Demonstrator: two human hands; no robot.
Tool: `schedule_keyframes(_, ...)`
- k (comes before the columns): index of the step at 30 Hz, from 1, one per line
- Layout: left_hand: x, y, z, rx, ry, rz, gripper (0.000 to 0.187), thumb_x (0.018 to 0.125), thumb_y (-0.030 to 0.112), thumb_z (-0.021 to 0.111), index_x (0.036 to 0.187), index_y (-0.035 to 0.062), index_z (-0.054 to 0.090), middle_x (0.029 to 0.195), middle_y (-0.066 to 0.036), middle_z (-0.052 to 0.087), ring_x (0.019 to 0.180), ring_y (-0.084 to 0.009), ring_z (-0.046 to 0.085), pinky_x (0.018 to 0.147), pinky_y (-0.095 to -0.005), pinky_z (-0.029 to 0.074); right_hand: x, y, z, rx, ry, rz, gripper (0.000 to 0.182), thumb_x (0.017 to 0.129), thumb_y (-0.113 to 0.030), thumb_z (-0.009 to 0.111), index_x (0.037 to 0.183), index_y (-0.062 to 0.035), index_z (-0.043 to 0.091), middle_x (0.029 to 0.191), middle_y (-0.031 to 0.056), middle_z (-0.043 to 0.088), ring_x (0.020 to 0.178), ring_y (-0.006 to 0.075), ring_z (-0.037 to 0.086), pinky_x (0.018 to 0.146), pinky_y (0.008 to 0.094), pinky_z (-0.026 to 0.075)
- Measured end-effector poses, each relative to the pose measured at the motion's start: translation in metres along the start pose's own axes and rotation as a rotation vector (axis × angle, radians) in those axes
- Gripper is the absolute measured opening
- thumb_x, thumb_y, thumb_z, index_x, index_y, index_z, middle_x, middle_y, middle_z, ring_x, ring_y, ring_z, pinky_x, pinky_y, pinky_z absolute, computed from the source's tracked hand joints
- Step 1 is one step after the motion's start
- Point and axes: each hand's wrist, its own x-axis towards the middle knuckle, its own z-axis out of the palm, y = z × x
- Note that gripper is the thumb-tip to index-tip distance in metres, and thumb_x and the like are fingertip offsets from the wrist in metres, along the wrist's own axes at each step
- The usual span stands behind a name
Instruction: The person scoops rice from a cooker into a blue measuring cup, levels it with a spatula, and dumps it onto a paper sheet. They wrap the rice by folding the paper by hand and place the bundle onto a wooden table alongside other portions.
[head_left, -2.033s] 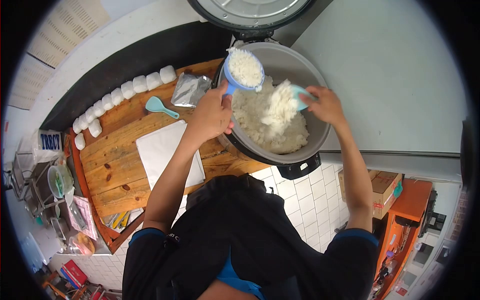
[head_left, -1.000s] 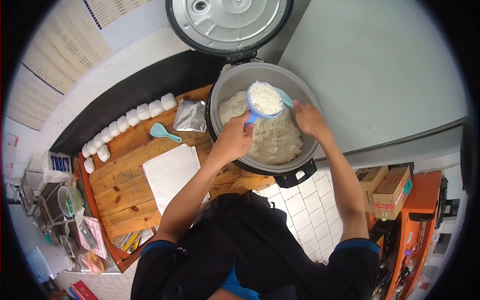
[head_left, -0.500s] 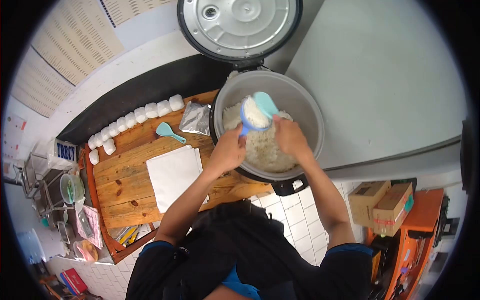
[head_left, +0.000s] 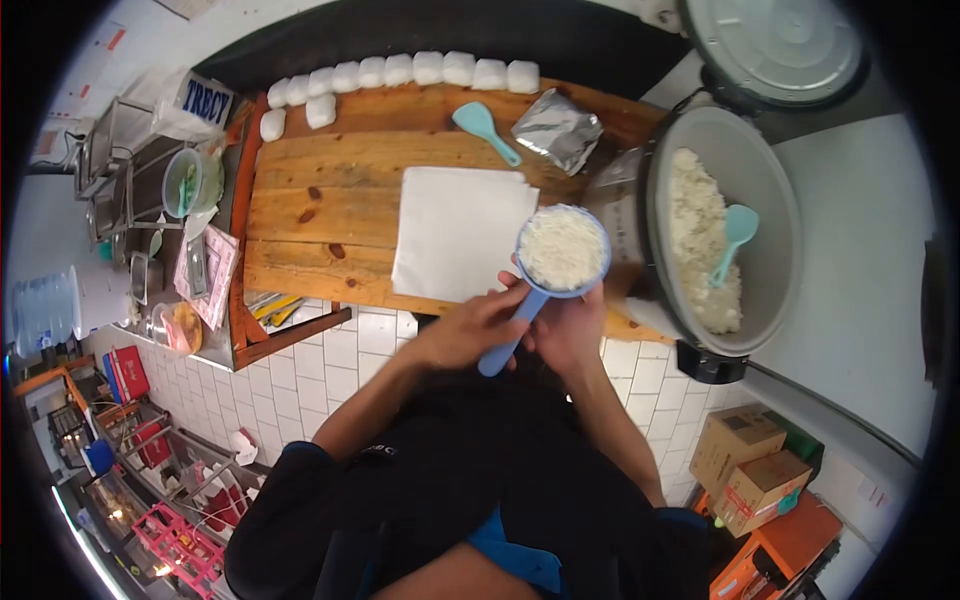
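Note:
A blue scoop (head_left: 514,332) heaped with white rice (head_left: 562,248) is held in front of my body, near the table's front edge. My left hand (head_left: 475,325) is closed on its handle. My right hand (head_left: 572,325) supports the scoop from below, its fingers partly hidden beneath the bowl. Just behind the scoop lies a stack of white paper sheets (head_left: 460,230). To the right stands the open rice cooker (head_left: 775,190), with rice inside and a teal paddle (head_left: 740,228) resting in it.
On the wooden table (head_left: 330,240) are a row of white wrapped bundles (head_left: 428,68), another teal paddle (head_left: 476,120) and crumpled foil (head_left: 558,130). Metal racks and tubs stand at left. Cardboard boxes (head_left: 735,440) sit at lower right.
The view has turned left toward the table. The filled scoop has moved out of the cooker to the table's front edge. My right hand has let go of the paddle, now in the cooker.

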Motion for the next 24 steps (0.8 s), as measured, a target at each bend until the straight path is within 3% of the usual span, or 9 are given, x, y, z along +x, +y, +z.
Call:
schedule_keyframes(1, -0.006, -0.036, -0.044, -0.05, -0.046, 0.1, 0.047, 0.103, 0.023, 0.049, 0.147, 0.0069, 0.043, 0.119, -0.014, 0.064, 0.099, -0.0266, 0.066, 0.083, -0.0394, 0.056, 0.023, 0.016, -0.005, 0.0, 0.256, -0.003, 0.076, 0.095, -0.064, 0.027, 0.141, -0.0058, 0.043, 0.129, 0.0189, 0.057, 0.117, 0.0403, 0.058, 0.082, 0.0441, 0.055)
schedule_keyframes(2, -0.007, -0.054, -0.097, -0.017, -0.124, 0.023, 0.046, 0.101, 0.023, 0.053, 0.143, 0.0049, 0.048, 0.132, -0.014, 0.061, 0.112, -0.0301, 0.063, 0.09, -0.0417, 0.054, 0.047, 0.028, -0.041, -0.117, 0.028, 0.055, 0.074, 0.094, -0.063, 0.029, 0.14, -0.008, 0.046, 0.126, 0.0165, 0.059, 0.11, 0.0383, 0.06, 0.08, 0.0498, 0.054)
schedule_keyframes(3, -0.001, -0.082, -0.135, 0.173, 0.103, 0.131, 0.03, 0.096, 0.018, 0.059, 0.119, 0.0022, 0.069, 0.121, -0.013, 0.068, 0.091, -0.0186, 0.068, 0.084, -0.0343, 0.054, 0.071, 0.043, -0.042, -0.042, 0.375, -0.069, 0.07, 0.093, -0.061, 0.032, 0.137, -0.0097, 0.049, 0.122, 0.0142, 0.061, 0.099, 0.0337, 0.062, 0.074, 0.0537, 0.051)
schedule_keyframes(4, 0.005, -0.083, -0.153, 0.616, 0.433, -0.027, 0.034, 0.09, 0.021, 0.067, 0.119, 0.0041, 0.068, 0.121, -0.014, 0.068, 0.103, -0.0242, 0.068, 0.086, -0.0364, 0.053, 0.093, 0.05, -0.082, -0.128, 0.269, -0.133, 0.068, 0.093, -0.06, 0.03, 0.135, -0.0114, 0.05, 0.119, 0.0121, 0.063, 0.093, 0.0299, 0.062, 0.072, 0.0513, 0.05)
schedule_keyframes(5, 0.014, -0.12, -0.184, 1.049, 0.599, 0.269, 0.06, 0.082, 0.028, 0.076, 0.134, 0.0087, 0.057, 0.138, -0.014, 0.056, 0.126, -0.027, 0.055, 0.094, -0.0429, 0.048, 0.108, 0.059, -0.073, -0.31, 0.411, -0.294, 0.058, 0.092, -0.054, 0.046, 0.129, -0.0099, 0.056, 0.118, 0.0085, 0.063, 0.091, 0.0271, 0.063, 0.073, 0.0471, 0.051)
schedule_keyframes(6, 0.015, -0.125, -0.196, 1.191, 0.582, 0.152, 0.077, 0.077, 0.031, 0.08, 0.143, 0.012, 0.046, 0.147, -0.01, 0.046, 0.135, -0.026, 0.045, 0.099, -0.0457, 0.043, 0.121, 0.069, -0.078, -0.327, 0.422, -0.271, 0.058, 0.092, -0.054, 0.046, 0.129, -0.0099, 0.056, 0.118, 0.0085, 0.063, 0.091, 0.0271, 0.063, 0.073, 0.0471, 0.051)
schedule_keyframes(8, 0.017, -0.131, -0.219, 1.323, 0.561, 0.025, 0.095, 0.071, 0.034, 0.084, 0.151, 0.0153, 0.035, 0.157, -0.005, 0.035, 0.143, -0.0249, 0.034, 0.103, -0.0485, 0.039, 0.147, 0.091, -0.097, -1.621, 0.57, -0.751, 0.052, 0.085, -0.044, 0.067, 0.123, -0.0096, 0.061, 0.115, 0.0071, 0.063, 0.088, 0.0252, 0.064, 0.072, 0.0406, 0.051)
schedule_keyframes(10, 0.015, -0.143, -0.227, 1.312, 0.472, -0.062, 0.114, 0.065, 0.039, 0.088, 0.155, 0.0213, 0.021, 0.163, 0.008, 0.017, 0.149, -0.014, 0.02, 0.106, -0.0607, 0.032, 0.158, 0.12, -0.114, -2.207, 0.512, -0.564, 0.055, 0.073, -0.042, 0.08, 0.12, -0.0165, 0.067, 0.106, 0.0107, 0.061, 0.084, 0.0293, 0.067, 0.073, 0.0402, 0.054)
schedule_keyframes(24, 0.02, -0.14, -0.224, 1.314, 0.496, -0.16, 0.121, 0.057, 0.037, 0.092, 0.155, 0.0225, 0.023, 0.163, 0.01, 0.019, 0.15, -0.0154, 0.019, 0.107, -0.0615, 0.031, 0.142, 0.116, -0.14, -2.16, 0.429, -0.4, 0.057, 0.079, -0.044, 0.077, 0.13, -0.0219, 0.062, 0.119, 0.0138, 0.054, 0.092, 0.0325, 0.065, 0.076, 0.0432, 0.055)
